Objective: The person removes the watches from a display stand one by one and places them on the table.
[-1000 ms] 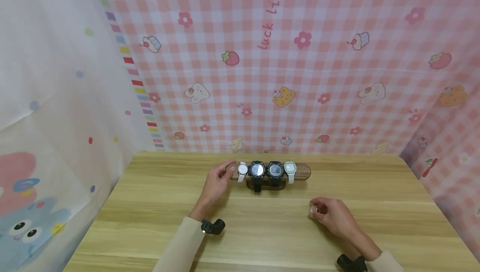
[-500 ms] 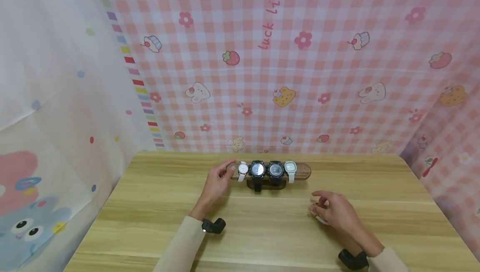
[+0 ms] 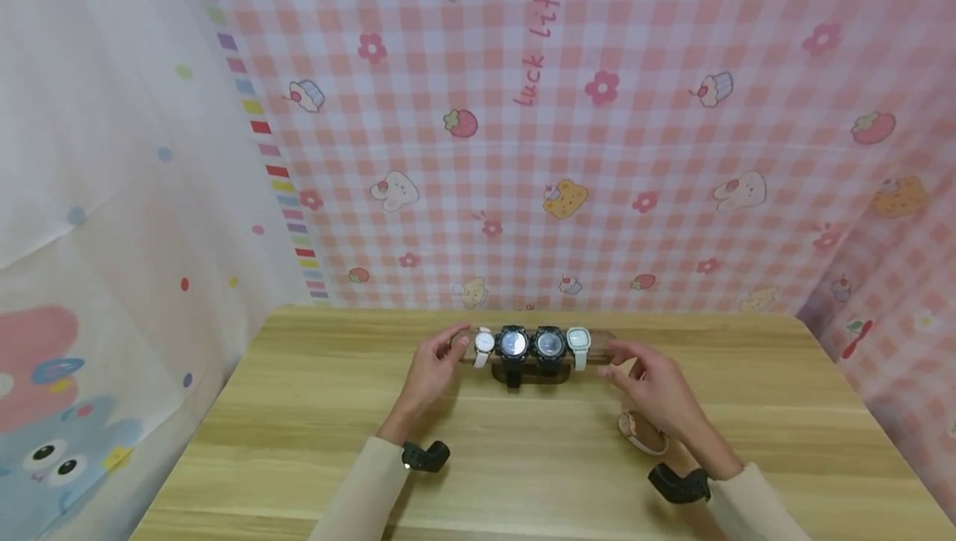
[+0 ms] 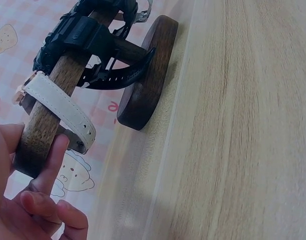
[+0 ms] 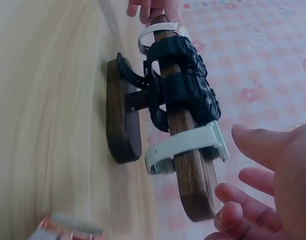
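A dark wooden watch stand (image 5: 195, 187) bears a white-strapped watch (image 3: 484, 344), two chunky black watches (image 3: 513, 343) and a pale mint square watch (image 3: 578, 339). My left hand (image 3: 433, 363) grips the bar's left end between thumb and fingers, beside the white strap. My right hand (image 3: 657, 379) is at the bar's right end. In the right wrist view its thumb and fingers are spread apart beside the bar, fingertips right by the end. A rose-gold watch (image 3: 626, 423) with a pale strap lies on the table below the right hand.
The wooden table (image 3: 336, 408) has its back edge close behind the stand. A pink checked cloth (image 3: 523, 151) hangs behind, and a white printed cloth (image 3: 134, 234) hangs at the left. Black wrist cameras (image 3: 426, 456) sit on both wrists.
My right hand has let go of the rose-gold watch, leaving it on the table, and moved up and left to the stand's right end. The left hand stays on the left end.
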Action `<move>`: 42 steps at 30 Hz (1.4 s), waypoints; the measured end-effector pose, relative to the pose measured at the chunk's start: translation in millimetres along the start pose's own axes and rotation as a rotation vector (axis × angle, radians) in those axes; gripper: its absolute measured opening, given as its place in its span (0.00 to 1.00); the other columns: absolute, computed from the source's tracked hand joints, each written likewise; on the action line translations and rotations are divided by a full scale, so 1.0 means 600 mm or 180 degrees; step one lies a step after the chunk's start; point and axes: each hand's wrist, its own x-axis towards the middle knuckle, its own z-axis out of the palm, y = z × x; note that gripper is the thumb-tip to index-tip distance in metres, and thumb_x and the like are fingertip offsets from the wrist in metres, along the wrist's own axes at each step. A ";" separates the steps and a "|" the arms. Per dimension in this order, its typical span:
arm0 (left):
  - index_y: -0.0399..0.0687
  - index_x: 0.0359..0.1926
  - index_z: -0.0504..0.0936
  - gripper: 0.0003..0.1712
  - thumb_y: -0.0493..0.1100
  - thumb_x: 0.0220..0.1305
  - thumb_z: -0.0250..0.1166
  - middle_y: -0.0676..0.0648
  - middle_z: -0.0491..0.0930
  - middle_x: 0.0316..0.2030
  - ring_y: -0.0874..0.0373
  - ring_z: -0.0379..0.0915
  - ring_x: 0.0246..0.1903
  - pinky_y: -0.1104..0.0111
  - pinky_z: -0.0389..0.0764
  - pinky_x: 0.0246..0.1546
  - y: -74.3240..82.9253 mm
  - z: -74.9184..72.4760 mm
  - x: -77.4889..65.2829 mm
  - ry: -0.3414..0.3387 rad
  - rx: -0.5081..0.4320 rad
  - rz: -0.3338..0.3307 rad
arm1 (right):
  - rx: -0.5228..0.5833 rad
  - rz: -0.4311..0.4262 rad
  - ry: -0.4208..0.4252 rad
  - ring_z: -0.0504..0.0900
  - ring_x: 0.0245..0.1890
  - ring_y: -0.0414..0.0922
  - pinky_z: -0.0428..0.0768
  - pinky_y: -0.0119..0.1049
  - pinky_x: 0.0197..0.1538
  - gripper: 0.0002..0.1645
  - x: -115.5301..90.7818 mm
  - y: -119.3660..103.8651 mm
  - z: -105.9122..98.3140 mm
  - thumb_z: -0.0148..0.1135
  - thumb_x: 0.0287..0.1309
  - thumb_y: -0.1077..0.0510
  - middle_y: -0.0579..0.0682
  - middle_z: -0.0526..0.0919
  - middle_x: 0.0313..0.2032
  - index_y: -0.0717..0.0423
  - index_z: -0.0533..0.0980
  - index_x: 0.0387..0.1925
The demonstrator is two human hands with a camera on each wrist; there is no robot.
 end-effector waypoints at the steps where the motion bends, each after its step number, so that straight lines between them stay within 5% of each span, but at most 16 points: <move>1: 0.54 0.60 0.81 0.18 0.47 0.72 0.60 0.53 0.64 0.21 0.61 0.62 0.24 0.71 0.66 0.26 0.000 0.001 0.000 -0.0001 0.0012 0.0012 | 0.0030 0.0000 0.0011 0.73 0.23 0.36 0.72 0.32 0.23 0.25 0.003 -0.002 0.003 0.70 0.60 0.53 0.52 0.83 0.39 0.58 0.78 0.56; 19: 0.54 0.61 0.81 0.18 0.46 0.72 0.60 0.53 0.64 0.20 0.61 0.62 0.23 0.72 0.65 0.24 0.004 0.005 -0.001 -0.0027 0.0014 0.0013 | 0.0239 0.0173 -0.0089 0.75 0.30 0.43 0.74 0.32 0.32 0.30 0.058 -0.020 0.037 0.71 0.58 0.57 0.54 0.83 0.37 0.66 0.74 0.59; 37: 0.50 0.62 0.79 0.20 0.45 0.73 0.60 0.53 0.62 0.20 0.62 0.61 0.22 0.73 0.64 0.23 0.001 0.001 -0.001 -0.0033 -0.0034 -0.0039 | 0.0262 0.0199 -0.0161 0.73 0.27 0.43 0.72 0.33 0.29 0.25 0.073 -0.019 0.044 0.66 0.61 0.61 0.51 0.79 0.32 0.63 0.75 0.59; 42: 0.56 0.62 0.80 0.19 0.46 0.72 0.60 0.53 0.64 0.22 0.61 0.62 0.23 0.73 0.65 0.24 0.002 0.000 -0.001 -0.0047 -0.0042 -0.0101 | 0.0296 0.0255 -0.0150 0.73 0.27 0.44 0.72 0.33 0.29 0.25 0.075 -0.020 0.045 0.66 0.61 0.61 0.51 0.79 0.32 0.63 0.76 0.59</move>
